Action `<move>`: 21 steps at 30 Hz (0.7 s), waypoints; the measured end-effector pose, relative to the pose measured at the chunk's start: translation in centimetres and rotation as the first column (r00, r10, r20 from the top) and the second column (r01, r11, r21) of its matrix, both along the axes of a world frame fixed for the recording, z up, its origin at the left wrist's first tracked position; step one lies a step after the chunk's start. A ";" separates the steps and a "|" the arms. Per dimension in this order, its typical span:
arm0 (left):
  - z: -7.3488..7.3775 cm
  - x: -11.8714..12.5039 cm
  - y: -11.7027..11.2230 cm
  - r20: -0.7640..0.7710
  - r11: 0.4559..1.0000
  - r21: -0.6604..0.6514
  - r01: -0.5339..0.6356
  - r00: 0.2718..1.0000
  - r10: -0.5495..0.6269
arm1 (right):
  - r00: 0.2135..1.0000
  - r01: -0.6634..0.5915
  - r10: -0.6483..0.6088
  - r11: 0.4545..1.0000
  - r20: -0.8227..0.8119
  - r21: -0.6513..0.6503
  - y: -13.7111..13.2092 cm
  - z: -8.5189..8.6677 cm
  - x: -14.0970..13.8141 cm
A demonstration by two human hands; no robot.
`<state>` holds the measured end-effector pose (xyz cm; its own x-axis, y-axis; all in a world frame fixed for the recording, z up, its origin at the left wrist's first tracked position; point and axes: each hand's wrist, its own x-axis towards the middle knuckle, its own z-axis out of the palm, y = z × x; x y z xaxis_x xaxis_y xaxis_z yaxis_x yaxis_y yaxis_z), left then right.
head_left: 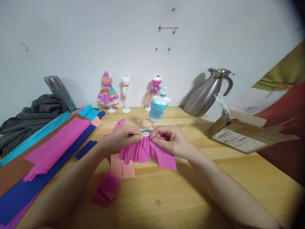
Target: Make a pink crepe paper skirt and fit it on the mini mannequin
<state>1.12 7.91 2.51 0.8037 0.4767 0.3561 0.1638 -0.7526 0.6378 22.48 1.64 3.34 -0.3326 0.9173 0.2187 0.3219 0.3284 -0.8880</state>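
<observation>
Crumpled magenta scrap (106, 189) lies closest, on the wooden table (190, 197) beside the left forearm. Beyond it, both hands pinch the gathered top edge of a pleated pink paper strip (145, 154). The left hand (122, 136) presses thumb and fingertips on its left part and the right hand (170, 141) does likewise on the right, with the fingertips almost meeting. The strip's long axis runs left to right, and its loose edge fans toward the camera over a peach paper piece (121, 167). Just behind the fingertips stands a small mannequin (158, 109) wrapped in blue; the fingers seem to hide whether the strip touches its base.
</observation>
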 end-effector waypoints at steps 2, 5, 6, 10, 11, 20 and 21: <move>-0.1 0.0 0.0 0.004 1.000 -0.001 0.016 1.000 -0.016 | 1.000 -0.011 0.010 1.000 0.020 0.009 -0.1 0.1 0.0; -0.2 0.0 0.0 0.002 0.999 -0.012 0.036 0.999 -0.036 | 0.999 -0.034 0.034 0.999 0.031 0.008 -0.1 0.1 0.1; -0.2 0.0 0.0 -0.005 0.999 -0.015 0.039 0.999 -0.039 | 0.999 -0.036 0.035 0.999 0.034 0.010 -0.1 0.2 0.1; 0.0 0.0 -0.2 -0.018 0.999 -0.023 0.022 1.000 -0.023 | 0.999 0.023 -0.026 0.998 0.048 0.052 0.1 0.2 0.3; 0.1 0.0 -0.2 -0.015 0.999 -0.025 0.021 1.000 -0.021 | 0.998 0.037 -0.040 0.998 0.049 0.059 0.1 0.2 0.4; 0.6 0.0 -0.3 0.021 1.000 -0.006 0.026 0.999 -0.026 | 0.999 0.052 -0.052 0.997 0.005 0.058 0.6 -0.5 0.5; 0.6 0.0 -0.3 0.023 1.000 -0.001 0.025 0.999 -0.025 | 0.999 0.053 -0.053 0.997 -0.001 0.060 0.6 -0.5 0.5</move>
<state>1.14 7.60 3.09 0.8069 0.4571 0.3742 0.1302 -0.7554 0.6422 22.97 2.29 2.80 -0.2836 0.9189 0.2741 0.3409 0.3638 -0.8669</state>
